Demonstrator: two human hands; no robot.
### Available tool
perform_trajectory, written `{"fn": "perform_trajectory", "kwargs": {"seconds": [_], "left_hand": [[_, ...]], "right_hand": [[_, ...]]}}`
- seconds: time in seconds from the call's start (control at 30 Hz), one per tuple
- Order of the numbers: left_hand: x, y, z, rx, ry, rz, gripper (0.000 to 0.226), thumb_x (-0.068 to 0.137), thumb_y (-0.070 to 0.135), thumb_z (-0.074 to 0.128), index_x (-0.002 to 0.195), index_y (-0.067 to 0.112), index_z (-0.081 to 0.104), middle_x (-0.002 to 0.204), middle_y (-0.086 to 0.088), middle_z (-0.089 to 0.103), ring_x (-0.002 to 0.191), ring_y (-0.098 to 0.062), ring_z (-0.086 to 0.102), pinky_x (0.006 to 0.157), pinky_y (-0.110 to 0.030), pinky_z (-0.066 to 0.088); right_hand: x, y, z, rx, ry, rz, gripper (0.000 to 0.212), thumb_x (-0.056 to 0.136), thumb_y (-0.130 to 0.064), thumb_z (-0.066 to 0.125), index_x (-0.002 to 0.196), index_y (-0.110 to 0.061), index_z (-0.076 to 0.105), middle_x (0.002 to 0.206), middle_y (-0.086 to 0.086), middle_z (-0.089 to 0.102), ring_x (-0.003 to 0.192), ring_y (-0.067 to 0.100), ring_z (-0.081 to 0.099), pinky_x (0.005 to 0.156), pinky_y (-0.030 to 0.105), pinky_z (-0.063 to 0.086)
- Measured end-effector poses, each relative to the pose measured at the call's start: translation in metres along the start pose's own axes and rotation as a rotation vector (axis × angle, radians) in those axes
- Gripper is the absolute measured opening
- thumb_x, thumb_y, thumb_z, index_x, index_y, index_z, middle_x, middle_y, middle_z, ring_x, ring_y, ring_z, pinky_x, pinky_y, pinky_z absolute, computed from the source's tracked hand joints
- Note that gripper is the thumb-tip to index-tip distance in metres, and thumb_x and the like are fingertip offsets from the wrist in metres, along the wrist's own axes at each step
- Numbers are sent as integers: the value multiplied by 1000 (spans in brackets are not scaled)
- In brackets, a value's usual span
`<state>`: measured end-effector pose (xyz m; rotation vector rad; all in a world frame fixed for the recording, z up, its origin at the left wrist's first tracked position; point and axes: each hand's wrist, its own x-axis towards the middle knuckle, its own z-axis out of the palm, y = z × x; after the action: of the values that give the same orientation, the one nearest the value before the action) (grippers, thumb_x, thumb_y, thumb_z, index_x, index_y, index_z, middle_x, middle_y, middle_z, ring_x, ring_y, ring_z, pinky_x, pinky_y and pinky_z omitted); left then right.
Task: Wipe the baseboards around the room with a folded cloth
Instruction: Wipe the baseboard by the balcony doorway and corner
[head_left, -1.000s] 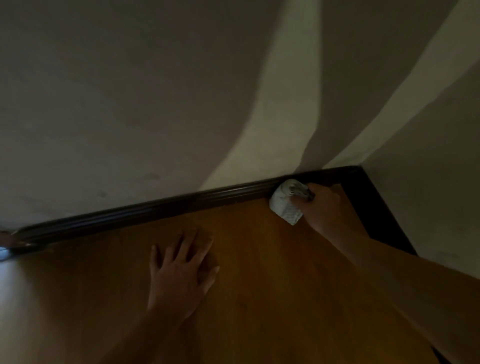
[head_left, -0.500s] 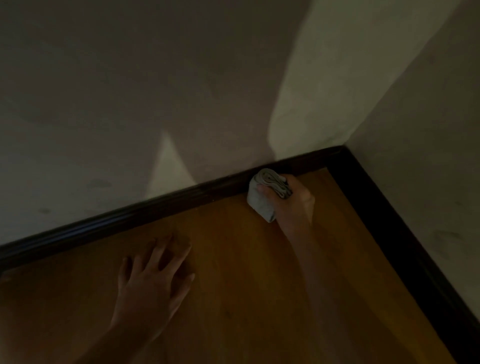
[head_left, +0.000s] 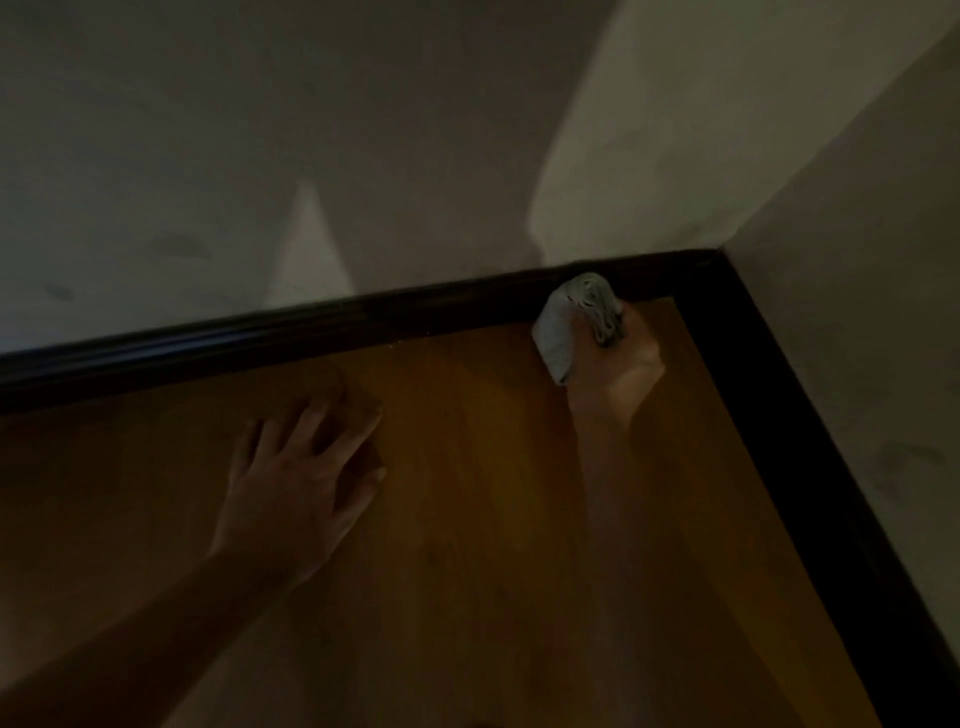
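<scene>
Still short of the corner: the right hand (head_left: 618, 374), grip clamped round the folded cloth (head_left: 563, 332), keeps it pressed against the back-wall baseboard (head_left: 311, 332), barely advanced this past second. The view has swung right, baring the side baseboard (head_left: 810, 441), likely the next stretch. The left hand (head_left: 301, 483) stays flat on the floor (head_left: 493, 519), fingers apart.

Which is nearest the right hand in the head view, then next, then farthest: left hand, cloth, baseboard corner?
1. Cloth: gripped in the right hand itself.
2. Baseboard corner: beyond the hand, up and to its right.
3. Left hand: flat on the floor, well off to the left.
</scene>
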<state>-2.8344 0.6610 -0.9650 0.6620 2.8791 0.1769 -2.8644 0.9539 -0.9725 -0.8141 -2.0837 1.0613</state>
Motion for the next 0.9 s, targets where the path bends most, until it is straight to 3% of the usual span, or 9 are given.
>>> {"fn": "perform_trajectory", "kwargs": {"seconds": [0.17, 0.3, 0.37, 0.5, 0.6, 0.7, 0.83, 0.9], "left_hand": [[0, 0, -1, -26, -9, -23, 63, 94, 66, 32, 149, 40, 44, 149, -9, 44, 130, -39, 42, 105, -64, 39], [0, 0, 0, -53, -17, -31, 63, 93, 68, 30, 149, 42, 42, 151, -6, 42, 136, -37, 38, 109, -63, 36], [1, 1, 1, -41, -25, -34, 64, 93, 69, 28, 151, 43, 40, 152, -6, 41, 138, -35, 35, 111, -62, 33], [-1, 2, 2, -60, -12, -33, 65, 93, 68, 30, 150, 39, 43, 149, -7, 43, 136, -39, 39, 111, -64, 32], [-1, 3, 0, -70, -12, -33, 66, 92, 69, 31, 148, 37, 47, 146, -7, 45, 133, -41, 41, 107, -67, 36], [-1, 6, -2, -73, -10, -31, 66, 91, 69, 33, 147, 38, 48, 146, -7, 44, 131, -41, 41, 104, -67, 38], [-1, 4, -1, -87, -1, -36, 65, 92, 70, 32, 149, 40, 43, 146, -7, 44, 133, -41, 41, 104, -67, 38], [-3, 4, 1, -86, 17, -25, 65, 92, 70, 32, 148, 38, 44, 145, -9, 46, 133, -43, 42, 104, -68, 38]], "right_hand": [[-6, -6, 2, -2, -111, -10, 20, 93, -21, 69, 108, -9, 71, 100, -3, 66, 88, 5, 60, 73, 4, 45], [22, 4, -14, -75, 97, 83, 18, 91, -18, 70, 101, -4, 72, 93, 3, 68, 82, 10, 60, 71, 22, 50], [28, 8, -15, -87, 143, 124, 19, 89, -16, 70, 101, -2, 72, 95, 8, 71, 83, 12, 60, 71, 24, 49], [10, 3, -2, -71, 50, 9, 10, 88, -11, 69, 82, -3, 69, 78, 4, 64, 70, 11, 57, 61, 22, 43], [5, 4, -2, -41, -70, -35, 11, 91, -17, 70, 90, -6, 72, 87, -1, 68, 75, 9, 61, 66, 19, 49], [8, 3, -3, -40, 52, 21, 16, 90, -18, 72, 102, -8, 73, 95, -4, 66, 84, 9, 62, 73, 18, 49], [-2, -3, 2, -15, -48, 11, 18, 91, -21, 71, 103, -7, 73, 98, 0, 69, 85, 10, 63, 76, 22, 54], [-1, -7, 1, -5, 14, 35, 17, 91, -21, 72, 101, -7, 73, 96, -1, 68, 83, 7, 61, 75, 20, 53]]}}
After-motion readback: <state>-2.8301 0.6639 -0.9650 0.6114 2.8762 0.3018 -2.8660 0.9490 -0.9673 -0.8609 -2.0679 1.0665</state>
